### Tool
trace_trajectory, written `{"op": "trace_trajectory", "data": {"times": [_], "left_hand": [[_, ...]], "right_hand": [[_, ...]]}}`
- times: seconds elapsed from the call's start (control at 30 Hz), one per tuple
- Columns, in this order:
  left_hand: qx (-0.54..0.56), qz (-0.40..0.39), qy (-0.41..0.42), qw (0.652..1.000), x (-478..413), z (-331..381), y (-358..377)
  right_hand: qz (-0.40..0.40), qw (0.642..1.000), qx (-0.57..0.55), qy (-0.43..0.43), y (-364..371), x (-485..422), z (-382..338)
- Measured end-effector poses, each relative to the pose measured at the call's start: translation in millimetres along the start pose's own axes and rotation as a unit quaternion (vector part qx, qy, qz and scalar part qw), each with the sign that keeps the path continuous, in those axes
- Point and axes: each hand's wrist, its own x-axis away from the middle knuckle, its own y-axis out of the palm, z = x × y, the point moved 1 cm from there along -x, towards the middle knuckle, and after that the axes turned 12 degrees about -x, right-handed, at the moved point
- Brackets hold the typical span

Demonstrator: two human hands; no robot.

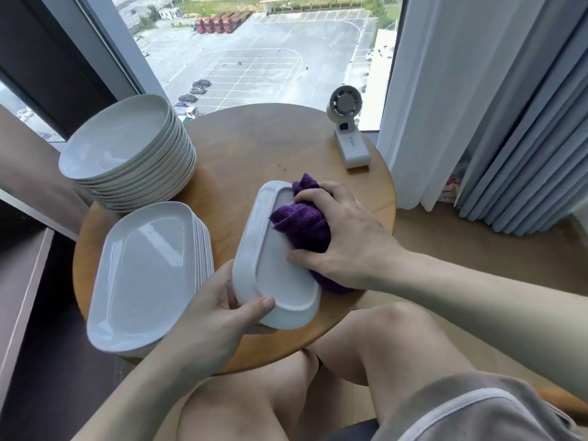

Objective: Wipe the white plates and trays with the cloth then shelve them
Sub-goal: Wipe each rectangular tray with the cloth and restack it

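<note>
A: How is the white oblong ceramic tray (280,275) oriented?

B: It is held at the centre of the frame, above the round wooden table (270,144). It is turned over, so that its underside with the raised foot ring is shown to the camera. Its long axis is directed nearly straight up the frame, from the lower centre toward the window.

A: And where is it placed relative to the hands?

B: The near end is gripped by the left hand (219,319), seen at the tray's lower left. The thumb is laid across the underside rim and the fingers are curled beneath. The far half is found under and to the left of the right hand (346,240). That hand is curled round a purple terry cloth (302,224), which is bunched up and pressed against the underside. The cloth is kept between palm and tray, while the thumb tip is set on the bare underside.

A: What else is seen on the table?

B: A stack of white oblong trays (143,265) is seen at the left, just beside the left hand. A stack of white round plates (127,144) is placed behind it, in the upper left. A small white desk fan (346,128) is stood at the table's far right edge. Pale curtains (509,122) are hung along the right of the frame.
</note>
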Motion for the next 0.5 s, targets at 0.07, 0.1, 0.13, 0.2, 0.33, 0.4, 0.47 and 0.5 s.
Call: {"op": "trace_trajectory", "data": {"times": [0.07, 0.1, 0.13, 0.2, 0.33, 0.4, 0.47, 0.5], "left_hand": [[0.017, 0.012, -0.009, 1.000, -2, -1, 0], [0.028, 0.017, -0.012, 0.999, -2, -1, 0], [0.041, 0.020, -0.013, 0.999, -3, -1, 0], [0.058, 0.028, -0.011, 0.998, -3, -2, 0], [0.074, 0.031, 0.012, 0.997, -6, -5, -1], [0.071, 0.029, 0.026, 0.997, -6, -7, -4], [0.061, 0.030, 0.034, 0.997, -6, -8, -5], [0.058, 0.031, 0.038, 0.997, -6, -8, -6]], "right_hand": [[0.020, 1.000, -0.006, -0.010, 4, 3, -1], [0.026, 1.000, -0.006, -0.015, 6, 5, -3], [0.027, 0.999, -0.005, -0.020, 9, 8, -5], [0.012, 0.999, 0.001, -0.040, 14, 16, -11], [-0.052, 0.993, 0.012, -0.110, 30, 39, -27], [-0.068, 0.989, 0.011, -0.134, 35, 46, -31], [-0.068, 0.988, 0.001, -0.138, 34, 46, -32], [-0.069, 0.988, -0.004, -0.137, 33, 45, -31]]}}
